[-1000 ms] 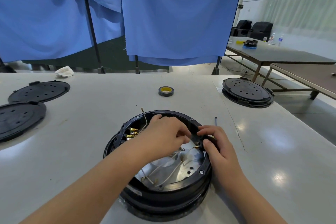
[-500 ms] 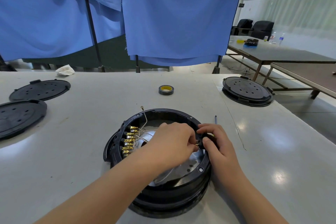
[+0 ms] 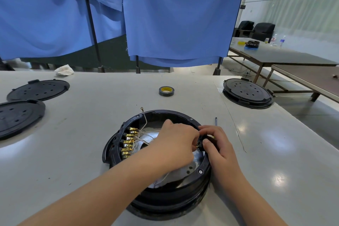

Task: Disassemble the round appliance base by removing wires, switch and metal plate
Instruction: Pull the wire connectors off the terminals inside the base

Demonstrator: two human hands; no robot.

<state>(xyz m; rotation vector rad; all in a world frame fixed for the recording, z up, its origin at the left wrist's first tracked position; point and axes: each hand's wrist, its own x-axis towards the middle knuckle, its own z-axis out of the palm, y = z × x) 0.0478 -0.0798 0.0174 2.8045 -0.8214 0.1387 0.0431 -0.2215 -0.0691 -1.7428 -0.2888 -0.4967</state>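
Note:
The round black appliance base (image 3: 165, 200) lies open in front of me on the white table (image 3: 82, 124). Inside it shows a shiny metal plate (image 3: 185, 170), white wires (image 3: 145, 122) and a row of brass terminals (image 3: 129, 142) at its left wall. My left hand (image 3: 176, 143) reaches across the base and pinches a wire end at the small black switch (image 3: 201, 144) on the right rim. My right hand (image 3: 215, 143) grips that switch from the outside. Its body is mostly hidden by fingers.
Two black lids (image 3: 38, 90) (image 3: 16, 115) lie at the left, another round base (image 3: 247, 93) at the far right. A roll of black tape (image 3: 166, 91) sits behind the base, a thin metal pin (image 3: 216, 121) just right of it. Blue curtains hang beyond the table.
My left hand has slid right across the base to the switch, uncovering the brass terminals at the left wall. My right hand stays on the switch.

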